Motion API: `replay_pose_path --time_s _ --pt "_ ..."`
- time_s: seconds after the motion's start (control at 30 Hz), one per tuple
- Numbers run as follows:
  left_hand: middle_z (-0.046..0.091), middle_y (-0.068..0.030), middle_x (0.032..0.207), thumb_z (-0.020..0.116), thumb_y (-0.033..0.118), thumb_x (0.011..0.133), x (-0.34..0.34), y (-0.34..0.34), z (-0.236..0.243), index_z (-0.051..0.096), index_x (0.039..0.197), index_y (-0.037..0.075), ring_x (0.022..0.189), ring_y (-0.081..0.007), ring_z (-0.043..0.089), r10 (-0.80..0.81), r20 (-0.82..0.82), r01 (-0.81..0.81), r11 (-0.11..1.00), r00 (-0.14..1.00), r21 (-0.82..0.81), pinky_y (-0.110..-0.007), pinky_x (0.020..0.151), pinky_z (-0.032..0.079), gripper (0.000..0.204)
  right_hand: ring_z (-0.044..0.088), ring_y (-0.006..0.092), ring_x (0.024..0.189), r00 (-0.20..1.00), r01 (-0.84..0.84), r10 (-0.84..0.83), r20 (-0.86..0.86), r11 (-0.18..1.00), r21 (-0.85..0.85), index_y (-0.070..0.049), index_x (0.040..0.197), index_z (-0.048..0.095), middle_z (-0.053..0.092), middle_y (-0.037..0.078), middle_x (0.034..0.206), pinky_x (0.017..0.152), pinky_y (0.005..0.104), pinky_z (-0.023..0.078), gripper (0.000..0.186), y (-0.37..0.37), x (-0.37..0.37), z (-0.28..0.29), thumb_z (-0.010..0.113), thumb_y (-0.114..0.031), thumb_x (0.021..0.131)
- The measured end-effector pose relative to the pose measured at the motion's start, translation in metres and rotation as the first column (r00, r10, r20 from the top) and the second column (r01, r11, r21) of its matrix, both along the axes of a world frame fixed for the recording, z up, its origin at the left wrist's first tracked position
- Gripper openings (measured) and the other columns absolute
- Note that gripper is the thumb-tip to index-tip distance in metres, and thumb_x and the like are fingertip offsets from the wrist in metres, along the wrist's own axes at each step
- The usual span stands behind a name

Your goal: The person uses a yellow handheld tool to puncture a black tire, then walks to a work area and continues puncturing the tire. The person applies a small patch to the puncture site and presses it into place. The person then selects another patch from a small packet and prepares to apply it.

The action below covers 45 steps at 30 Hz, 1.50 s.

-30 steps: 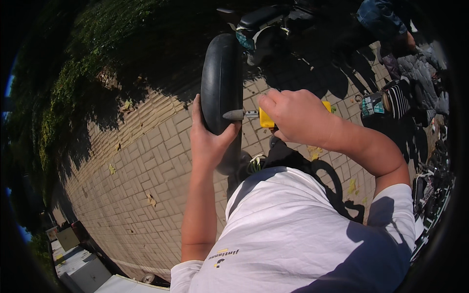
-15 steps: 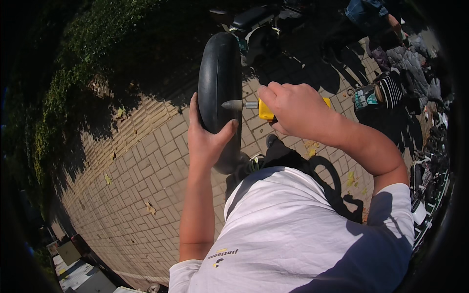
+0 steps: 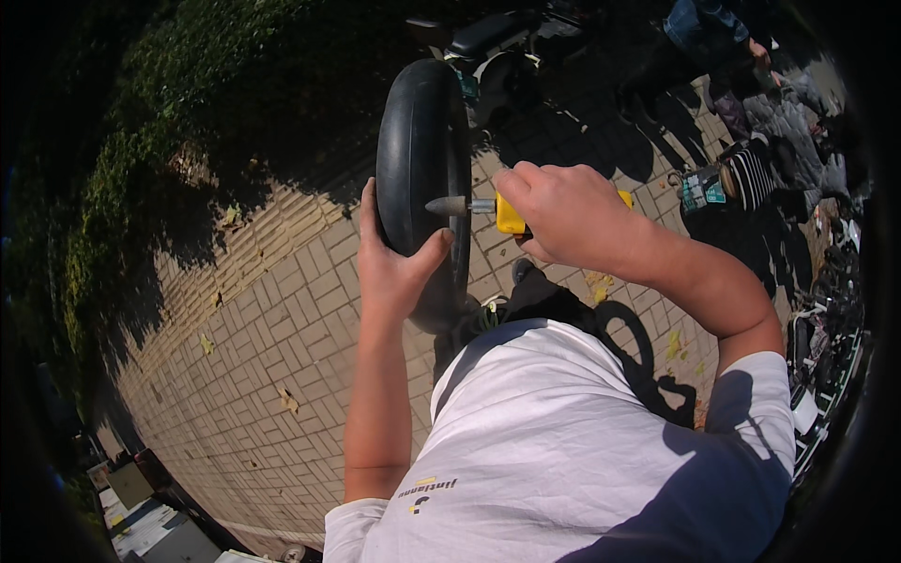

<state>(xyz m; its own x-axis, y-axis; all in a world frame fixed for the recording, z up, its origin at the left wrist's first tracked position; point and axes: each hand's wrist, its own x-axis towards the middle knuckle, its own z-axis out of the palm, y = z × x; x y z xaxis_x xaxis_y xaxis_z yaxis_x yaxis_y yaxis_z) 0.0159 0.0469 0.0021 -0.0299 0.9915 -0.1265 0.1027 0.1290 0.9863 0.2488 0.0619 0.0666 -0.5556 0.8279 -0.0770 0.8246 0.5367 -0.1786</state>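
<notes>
A black inflated inner tube (image 3: 411, 141) stands upright before me, slightly turned so a strip of its far ring shows at the right. My left hand (image 3: 399, 267) grips its near lower part, thumb on the right side and fingers round the left. My right hand (image 3: 572, 214) is closed round a yellow handheld rotary grinder (image 3: 510, 218), held level and pointing left. Its grey cone-shaped grinding bit (image 3: 447, 205) lies against the tube's surface or just over it, a little above my left thumb; which of these I cannot tell.
Brick paving (image 3: 272, 375) lies below, with scattered dry leaves. Dark bushes (image 3: 141, 188) line the left. A parked scooter (image 3: 497, 56) stands beyond the tube. At the upper right are a person (image 3: 704, 38), a striped item (image 3: 753, 172) and a green-labelled box (image 3: 702, 190).
The inner tube has tilted and turned slightly left, so more of its ring opening shows. My left hand shifted a little with it. The grinder stays almost in place.
</notes>
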Motion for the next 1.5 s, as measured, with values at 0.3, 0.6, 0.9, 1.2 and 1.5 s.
replay_pose_path --time_s 0.3,0.6,0.9,1.2,1.5 --pt "0.062 -0.0198 0.132 0.085 0.016 0.073 -0.001 0.004 0.003 0.026 0.158 -0.002 0.117 -0.0252 0.065 -0.001 -0.005 0.001 1.0 1.0 -0.01 -0.036 0.101 0.052 0.105 0.072 0.0268 0.09 0.999 -0.032 0.032 -0.021 0.999 0.015 -0.002 0.121 0.058 0.066 0.012 0.101 0.072 0.0359 0.06 0.065 0.004 0.001 0.0 0.091 -0.017 0.068" --pt "0.064 -0.0194 0.13 0.086 0.016 0.072 0.0 0.006 0.004 0.026 0.157 -0.002 0.116 -0.0248 0.065 0.001 -0.001 -0.001 1.0 1.0 -0.009 -0.035 0.101 0.052 0.106 0.075 0.025 0.079 0.999 -0.047 0.05 -0.019 0.986 0.161 -0.002 0.107 0.062 0.07 0.012 0.091 0.065 0.0338 0.062 0.047 0.008 0.001 0.0 0.087 -0.016 0.069" --pt "0.061 -0.0194 0.133 0.086 0.016 0.072 -0.003 0.007 0.002 0.027 0.157 -0.003 0.12 -0.0242 0.063 0.002 0.008 -0.002 1.0 1.0 -0.009 -0.035 0.103 0.051 0.106 0.072 0.0253 0.089 1.0 -0.007 0.005 0.023 0.998 0.07 -0.001 0.123 0.058 0.066 0.011 0.1 0.072 0.0333 0.061 0.067 0.01 -0.002 0.002 0.092 -0.02 0.068" --pt "0.061 -0.0191 0.133 0.086 0.016 0.072 -0.005 0.008 -0.001 0.027 0.157 -0.002 0.119 -0.0245 0.063 0.003 -0.004 -0.003 1.0 1.0 -0.002 -0.035 0.102 0.051 0.105 0.073 0.0251 0.089 1.0 -0.004 0.004 0.003 0.999 0.052 -0.001 0.123 0.058 0.067 0.012 0.102 0.072 0.0328 0.061 0.068 0.011 -0.006 0.001 0.093 -0.02 0.068" --pt "0.065 -0.0184 0.128 0.085 0.016 0.073 -0.005 0.008 0.003 0.026 0.158 0.0 0.114 -0.0251 0.066 0.002 -0.012 -0.002 1.0 1.0 -0.03 -0.036 0.099 0.053 0.105 0.072 0.0271 0.088 0.999 -0.031 0.031 0.008 0.999 0.045 -0.002 0.119 0.058 0.066 0.012 0.1 0.073 0.0338 0.061 0.065 0.01 -0.006 -0.001 0.092 -0.018 0.066"
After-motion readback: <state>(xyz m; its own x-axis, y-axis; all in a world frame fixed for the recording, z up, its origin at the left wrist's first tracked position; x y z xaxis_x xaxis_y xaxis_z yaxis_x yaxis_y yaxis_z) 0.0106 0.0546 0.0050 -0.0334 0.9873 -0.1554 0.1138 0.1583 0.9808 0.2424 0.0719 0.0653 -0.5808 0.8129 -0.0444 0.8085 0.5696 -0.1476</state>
